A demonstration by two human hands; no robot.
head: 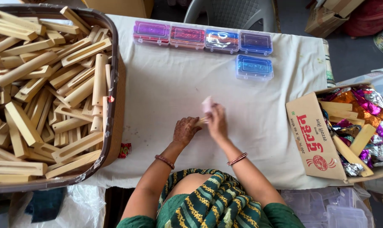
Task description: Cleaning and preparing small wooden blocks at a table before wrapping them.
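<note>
My left hand [185,131] and my right hand [217,123] meet over the middle of the white cloth-covered table [166,84]. Between them lies a small wooden stick [202,121], which my left hand grips at its left end. My right hand pinches a small pale pink piece [207,104] at the stick's other end, held just above the cloth. Most of the stick is hidden by my fingers.
A large brown tub [115,105] full of slotted wooden sticks fills the left. Several clear plastic boxes [204,40] of coloured material line the far edge. A cardboard box [314,139] with sticks and shiny foil sits right. A small red wrapper [124,150] lies near the tub.
</note>
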